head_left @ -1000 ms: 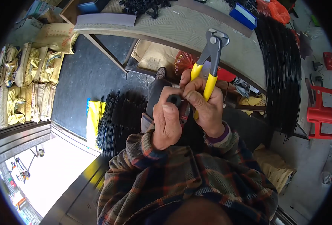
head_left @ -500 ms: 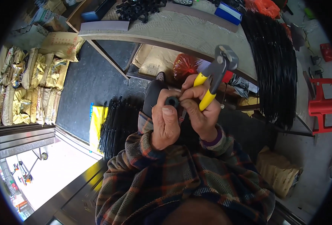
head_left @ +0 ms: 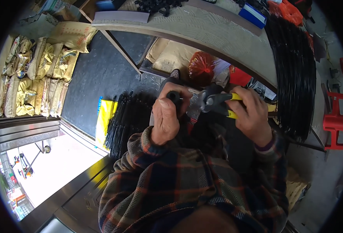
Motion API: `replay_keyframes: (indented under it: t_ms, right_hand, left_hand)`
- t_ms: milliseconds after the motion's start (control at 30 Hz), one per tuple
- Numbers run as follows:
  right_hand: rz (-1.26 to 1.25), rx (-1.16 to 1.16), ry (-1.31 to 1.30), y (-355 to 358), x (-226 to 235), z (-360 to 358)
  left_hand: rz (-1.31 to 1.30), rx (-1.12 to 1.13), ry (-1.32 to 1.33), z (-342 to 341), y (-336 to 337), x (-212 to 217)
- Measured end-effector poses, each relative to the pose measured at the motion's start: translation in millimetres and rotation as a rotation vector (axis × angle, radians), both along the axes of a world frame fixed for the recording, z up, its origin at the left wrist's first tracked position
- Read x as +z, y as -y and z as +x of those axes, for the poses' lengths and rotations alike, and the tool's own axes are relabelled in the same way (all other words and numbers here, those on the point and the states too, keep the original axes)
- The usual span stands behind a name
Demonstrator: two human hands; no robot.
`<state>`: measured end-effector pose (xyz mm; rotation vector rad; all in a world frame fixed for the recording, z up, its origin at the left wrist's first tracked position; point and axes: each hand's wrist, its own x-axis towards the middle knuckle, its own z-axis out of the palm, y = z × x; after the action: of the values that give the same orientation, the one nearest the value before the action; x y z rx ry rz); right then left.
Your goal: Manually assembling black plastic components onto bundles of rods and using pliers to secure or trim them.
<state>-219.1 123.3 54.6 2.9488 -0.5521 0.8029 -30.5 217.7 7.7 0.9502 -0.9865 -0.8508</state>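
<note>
In L hand (head_left: 166, 118), cap (head_left: 174, 96); pliers (head_left: 214, 103) touching.

Pliers (head_left: 214, 103) lie right of the tube (head_left: 174, 97) (touching it).

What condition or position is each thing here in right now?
Left hand: gripping a small black cylindrical piece.
Right hand: closed around the pliers' yellow handles.
Pliers: horizontal, head at the black piece.
Black wire coil: wound, beside the bench.
Black rod bundle: lying on the floor.
</note>
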Motion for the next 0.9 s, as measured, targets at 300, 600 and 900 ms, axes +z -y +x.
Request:
replay_keyframes:
  t_ms: [300,600,900]
  right_hand:
    - [-0.197,-0.002,-0.231,11.4,27.2,15.4]
    - [-0.38,0.017,-0.411,16.9,41.0,20.5]
    - [0.074,0.158,-0.474,27.3,13.3,18.4]
  left_hand:
    - [0.062,-0.016,0.115,-3.5,0.6,-1.2]
    - [0.123,0.043,0.096,-0.1,2.6,-4.7]
    - [0.001,0.128,0.259,-2.2,12.5,-8.5]
